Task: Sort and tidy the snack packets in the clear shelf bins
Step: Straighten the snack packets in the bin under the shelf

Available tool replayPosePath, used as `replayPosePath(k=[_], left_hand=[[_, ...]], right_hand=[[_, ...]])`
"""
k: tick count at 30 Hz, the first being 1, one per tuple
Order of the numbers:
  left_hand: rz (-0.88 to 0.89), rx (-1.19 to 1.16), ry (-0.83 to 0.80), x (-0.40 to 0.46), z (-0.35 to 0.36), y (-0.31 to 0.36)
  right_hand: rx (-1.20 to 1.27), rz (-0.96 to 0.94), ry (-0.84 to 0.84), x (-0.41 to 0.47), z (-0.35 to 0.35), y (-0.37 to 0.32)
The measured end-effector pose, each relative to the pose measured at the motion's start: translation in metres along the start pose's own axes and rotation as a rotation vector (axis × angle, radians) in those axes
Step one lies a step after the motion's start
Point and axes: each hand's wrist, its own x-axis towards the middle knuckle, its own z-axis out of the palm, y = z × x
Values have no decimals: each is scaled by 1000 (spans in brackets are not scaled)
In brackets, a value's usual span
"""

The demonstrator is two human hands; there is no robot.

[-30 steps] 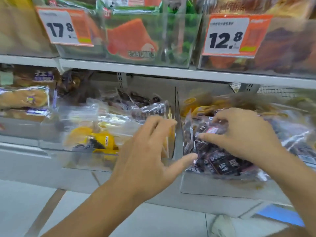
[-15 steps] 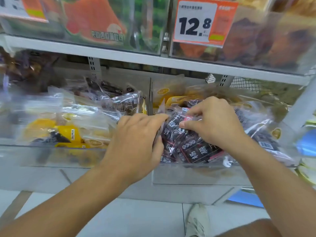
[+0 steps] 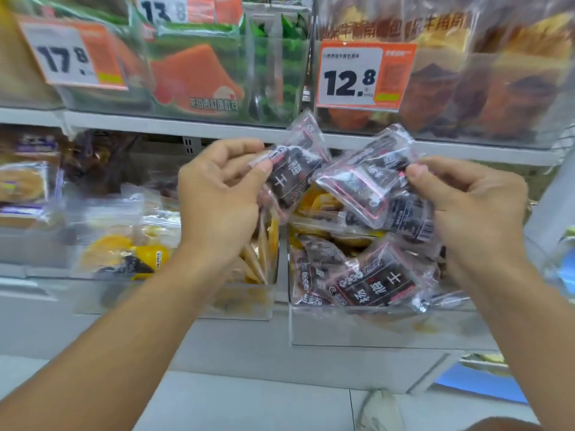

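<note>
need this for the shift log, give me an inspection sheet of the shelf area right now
surface: white shelf carrying clear bins.
job's things: dark packets piled in the right bin; yellow packets in the left bin.
clutter: nothing seen.
grippers: left hand pinches a dark packet; right hand holds a bunch of dark packets, both raised above the bins.
cables: nothing seen.
surroundings: price tags 12.8 and 17.8 on upper bins; tiled floor.

Access to the right-hand clear plastic bin (image 3: 357, 325) is from above only: its open top is partly covered by both raised hands and their dark red-edged packets (image 3: 361, 188). The white upper shelf edge (image 3: 186, 127) limits headroom. A clear divider wall (image 3: 281, 259) blocks sideways passage to the left bin.
</note>
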Motion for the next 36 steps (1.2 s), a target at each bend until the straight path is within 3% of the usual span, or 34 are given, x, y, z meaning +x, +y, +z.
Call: replayPosePath(k=[2,6,8,11,14,19,22,25,28,30,33,36], left_hand=[[66,63,9,5,-16,-1],[476,436,103,5,-85,-3],[581,587,190,11,-127,-10],[475,651,362,22,-181,-27],[315,584,445,30,-213,-42],[235,520,517,38,-224,-49],[238,557,452,42,-218,-53],[221,708,274,46,-208,-67],[102,908,149,47,-199,-77],[17,863,210,44,-193,-74],[23,791,276,40,-186,-67],[51,975,12,37,-184,-75]], right_hand=[[3,-27,-5,-4,7,-2],[37,-117,-153,-12,48,-30],[76,-168,-259,-17,80,-47],[45,-212,-431,-24,145,-61],[-60,-115,-547,-38,210,-52],[-109,234,-520,-50,270,-31],[-170,399,-499,-37,291,-30],[-321,359,-468,-18,308,-19],[-599,189,-531,-12,310,-9],[-678,96,-618,-19,308,-10],[-804,-7,-792,-30,305,-20],[-885,-67,-975,-34,288,-35]])
